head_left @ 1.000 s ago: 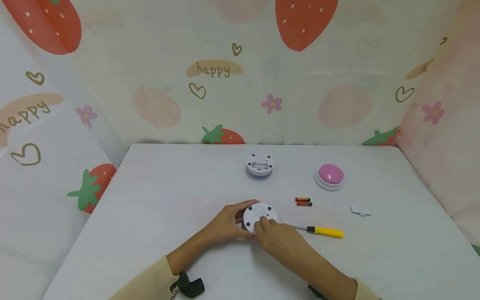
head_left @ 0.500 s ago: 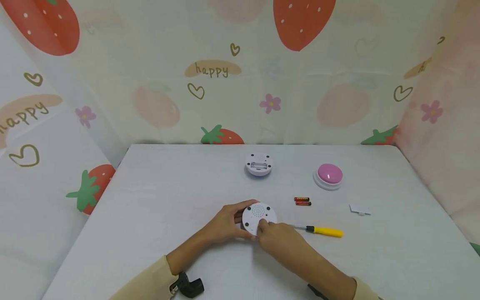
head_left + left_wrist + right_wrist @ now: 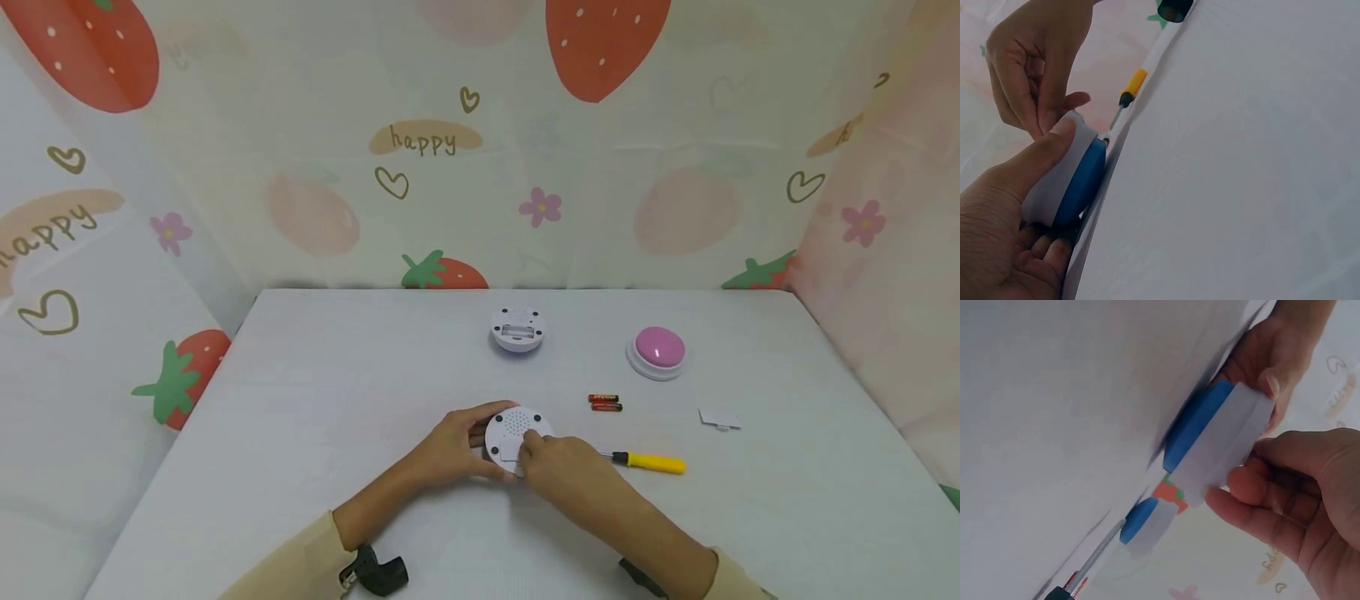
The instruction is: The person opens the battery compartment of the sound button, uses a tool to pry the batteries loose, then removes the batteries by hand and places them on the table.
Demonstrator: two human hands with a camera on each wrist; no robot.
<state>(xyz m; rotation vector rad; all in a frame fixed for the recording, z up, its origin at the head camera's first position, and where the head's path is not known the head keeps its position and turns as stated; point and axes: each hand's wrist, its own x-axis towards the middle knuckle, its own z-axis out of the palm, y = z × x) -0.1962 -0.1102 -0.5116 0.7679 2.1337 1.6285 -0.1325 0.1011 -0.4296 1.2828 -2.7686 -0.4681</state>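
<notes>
A round push button (image 3: 517, 422) lies dome down near the middle of the table, its white underside up with speaker holes and black feet. Its blue dome (image 3: 1087, 178) shows in the left wrist view. My left hand (image 3: 453, 450) grips the left side, thumb on the near rim and fingers round the far side. Bent fingers of my right hand (image 3: 570, 471) hold its right near edge, beside a rectangular battery cover (image 3: 510, 450). The right fingertips partly hide that cover, so whether they pinch it is unclear.
Right of the hands lies a yellow-handled screwdriver (image 3: 652, 462). Two batteries (image 3: 604, 403) and a loose white battery cover (image 3: 720, 419) lie farther right. Behind stand an upturned button (image 3: 517, 329) with an open battery compartment and a pink button (image 3: 660, 348).
My right fingers have shifted a little up and right on the underside, baring the outline of the battery cover. The left hand keeps its grip.
</notes>
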